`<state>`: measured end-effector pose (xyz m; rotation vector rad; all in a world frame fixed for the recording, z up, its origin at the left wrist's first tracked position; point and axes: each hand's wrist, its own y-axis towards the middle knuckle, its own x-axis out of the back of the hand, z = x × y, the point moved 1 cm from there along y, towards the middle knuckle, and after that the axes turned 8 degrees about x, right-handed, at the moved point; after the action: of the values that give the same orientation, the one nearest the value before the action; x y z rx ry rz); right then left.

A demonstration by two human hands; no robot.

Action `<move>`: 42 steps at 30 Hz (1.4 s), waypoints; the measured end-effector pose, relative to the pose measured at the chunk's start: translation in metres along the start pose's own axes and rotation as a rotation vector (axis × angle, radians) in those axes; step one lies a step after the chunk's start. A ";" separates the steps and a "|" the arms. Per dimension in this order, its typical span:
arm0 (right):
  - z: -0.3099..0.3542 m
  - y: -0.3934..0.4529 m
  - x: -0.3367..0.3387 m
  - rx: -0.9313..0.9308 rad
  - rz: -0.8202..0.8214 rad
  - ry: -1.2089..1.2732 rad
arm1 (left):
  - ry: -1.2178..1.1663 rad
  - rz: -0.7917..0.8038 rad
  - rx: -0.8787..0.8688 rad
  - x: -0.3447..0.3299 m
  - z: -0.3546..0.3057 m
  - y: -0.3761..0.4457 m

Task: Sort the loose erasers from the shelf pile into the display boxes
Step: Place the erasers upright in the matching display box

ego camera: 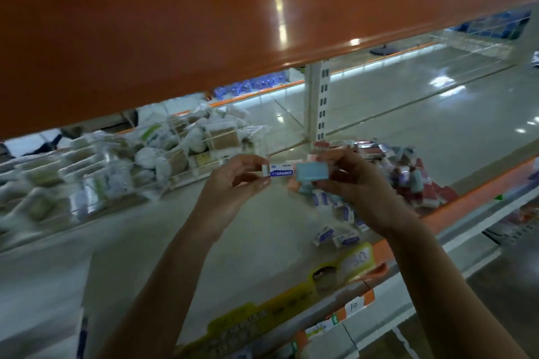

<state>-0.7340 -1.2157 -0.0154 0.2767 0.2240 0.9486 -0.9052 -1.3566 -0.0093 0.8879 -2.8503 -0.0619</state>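
both hands are raised over the shelf [262, 230], just under the orange shelf edge [204, 32] above. the left hand [233, 181] pinches a white eraser with a blue "eraser" sleeve [278, 171] between thumb and curled fingertips, holding it level by its left end. the right hand [347, 175] holds a pale blue eraser [312, 172] against its curled fingers, with what looks like a pink one tucked behind; the thumb's exact placement cannot be told. the two erasers sit end to end, touching or very nearly so.

the loose eraser pile [338, 213] lies on the shelf directly below and right of the right hand, blue-and-white sleeved pieces mixed with pastel ones. beyond it, red-and-white packets [408, 181] are heaped. clear dividers with wrapped goods [175, 151] stand to the left; blur prevents naming them. a yellow display box [344, 268] sits at the shelf front, near the person.

judgement: the step in hand is picking and comparing, types being separated in the hands before placement. the next move calls for matching each eraser to its box and lowering it in without spilling the extra pieces held in the right hand. which box takes which type cannot be told.
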 end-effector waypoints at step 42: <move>-0.042 -0.029 -0.491 0.238 0.871 -0.941 | 0.039 -0.533 0.135 0.397 0.079 -0.315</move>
<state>-1.0023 -1.6303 -0.0318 1.0556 -0.7149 1.5324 -1.0634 -1.8416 -0.0604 1.6312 -2.5236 0.0869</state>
